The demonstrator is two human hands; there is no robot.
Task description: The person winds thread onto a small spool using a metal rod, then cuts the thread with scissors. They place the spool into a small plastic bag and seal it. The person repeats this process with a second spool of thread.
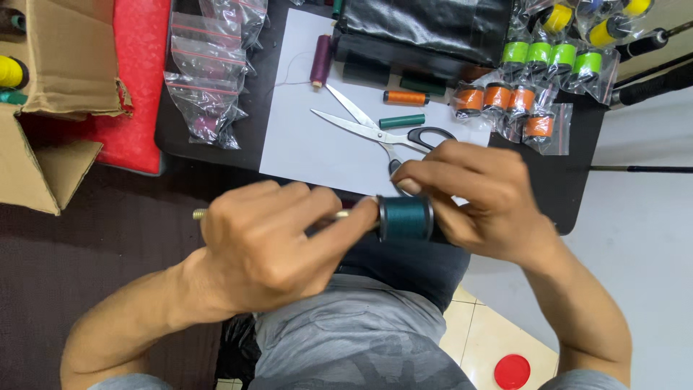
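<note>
My left hand [271, 242] is closed around a thin brass-coloured rod [199, 214] whose end sticks out to the left. A dark teal thread spool [406, 218] sits on the rod's right end. My right hand [473, 198] grips that spool from above and behind, its thumb pressed on the rim. Both hands hover over my lap, just in front of the black table's [577, 173] edge.
On the table lie a white sheet [303, 137] with open scissors [375, 130], a purple spool [320, 61], an orange spool [406, 97] and a green spool [402, 120]. Bagged orange and green spools [538, 79] lie right, empty clear bags [209, 79] left. A cardboard box [43, 87] stands far left, a red lid [512, 371] on the floor.
</note>
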